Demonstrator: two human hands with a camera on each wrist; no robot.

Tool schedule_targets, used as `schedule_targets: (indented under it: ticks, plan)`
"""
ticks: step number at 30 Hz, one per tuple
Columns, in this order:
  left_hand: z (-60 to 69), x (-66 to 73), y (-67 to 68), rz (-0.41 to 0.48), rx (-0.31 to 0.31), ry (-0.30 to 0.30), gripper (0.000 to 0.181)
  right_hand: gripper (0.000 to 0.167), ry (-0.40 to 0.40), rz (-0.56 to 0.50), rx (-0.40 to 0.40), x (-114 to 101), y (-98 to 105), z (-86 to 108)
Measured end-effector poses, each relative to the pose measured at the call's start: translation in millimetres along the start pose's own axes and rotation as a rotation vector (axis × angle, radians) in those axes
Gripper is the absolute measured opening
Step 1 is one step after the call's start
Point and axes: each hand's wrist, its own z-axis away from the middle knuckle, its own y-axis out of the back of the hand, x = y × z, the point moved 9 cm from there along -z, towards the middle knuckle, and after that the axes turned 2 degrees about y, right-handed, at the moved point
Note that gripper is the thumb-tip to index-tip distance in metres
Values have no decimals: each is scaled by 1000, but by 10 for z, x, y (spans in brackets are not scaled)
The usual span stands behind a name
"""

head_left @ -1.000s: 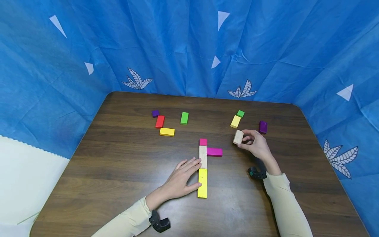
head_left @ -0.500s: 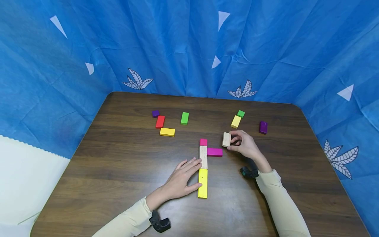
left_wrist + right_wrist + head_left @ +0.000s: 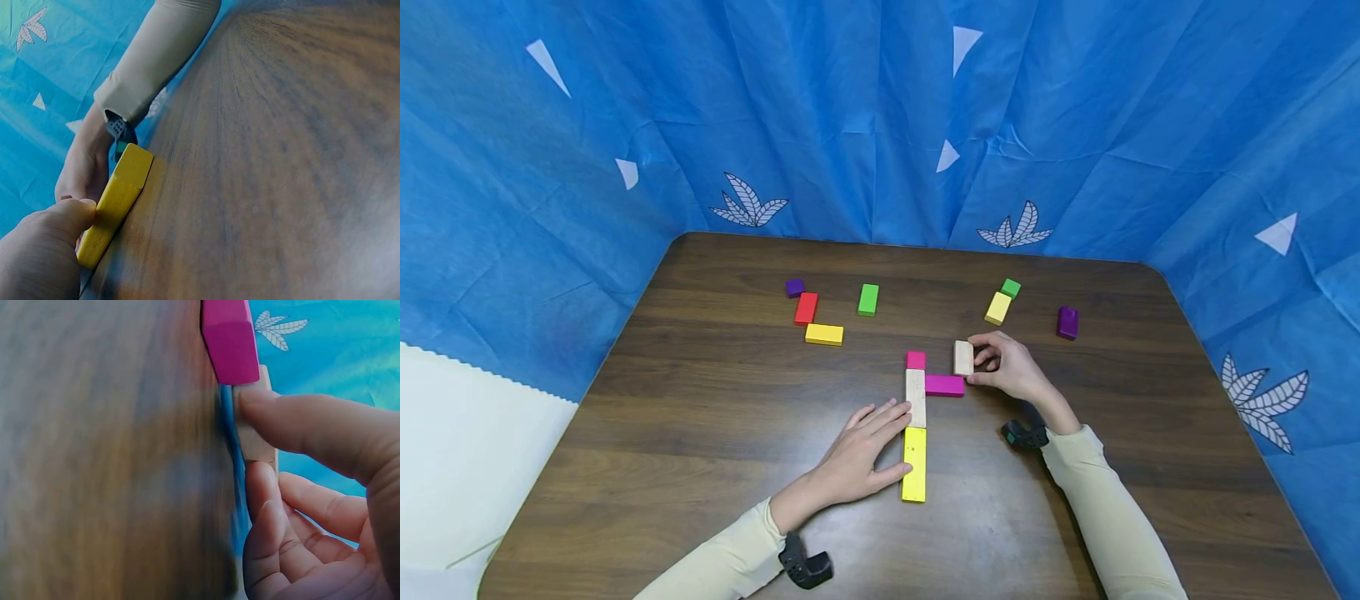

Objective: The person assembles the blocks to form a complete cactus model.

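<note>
My right hand (image 3: 1013, 368) pinches a short plain wooden block (image 3: 963, 358) between thumb and fingers. The block is just behind the outer end of a magenta block (image 3: 946, 386); whether they touch I cannot tell. That magenta block sticks out rightward from a column: a small pink block (image 3: 915, 360) at the far end, a pale wooden block (image 3: 916, 387), then a long yellow block (image 3: 914, 483). My left hand (image 3: 856, 460) lies along the column's left side, fingers extended. Its fingertips touch the pale block and its thumb the yellow block (image 3: 119, 206), seen close in the left wrist view.
Behind the column at left lie purple (image 3: 794, 288), red (image 3: 806, 308), yellow (image 3: 824, 335) and green (image 3: 868, 300) blocks. Farther right are a light yellow block (image 3: 997, 308), a small green one (image 3: 1011, 289) and a purple one (image 3: 1067, 322). Blue curtain (image 3: 880, 125) borders the wooden table (image 3: 700, 400).
My right hand has carried the short wooden block leftward to the magenta block and turned it straighter. The left hand stays where it was.
</note>
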Motion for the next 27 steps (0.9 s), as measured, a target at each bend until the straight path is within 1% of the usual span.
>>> schedule_targets:
  ticks: [5,24,27]
  plan:
    - [0,1,-4,1,-2,0,66,58,0,17,-22,1,-40,1]
    - [3,-7,-14,-2,-7,6,67,61,39,1,-15,4,-77,-9]
    - [3,-10,-17,-3,-9,9,67,62,35,1,-19,4,-83,-10]
